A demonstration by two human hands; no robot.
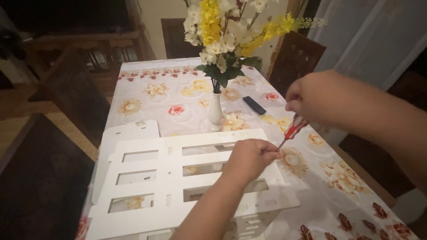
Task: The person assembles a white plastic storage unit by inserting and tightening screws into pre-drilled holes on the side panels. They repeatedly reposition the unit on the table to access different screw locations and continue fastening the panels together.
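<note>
The right hand grips a red-handled screwdriver, fingers closed round the handle, tip angled toward 7 o'clock. The left hand rests on the white slatted panel on the bench, fingers pinched at the tip. A vase stands at 12 o'clock.

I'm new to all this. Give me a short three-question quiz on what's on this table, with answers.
1. True or false: the right hand holds a red-handled screwdriver.
2. Which thing lies behind the white vase? A) a cup B) a dark remote control C) a book
3. Fill in: the left hand rests on the white slatted ____.

Key
1. True; its tip points down at the left hand's fingers.
2. B, on the flowered tablecloth.
3. Panel; another white panel lies beneath it.
</note>
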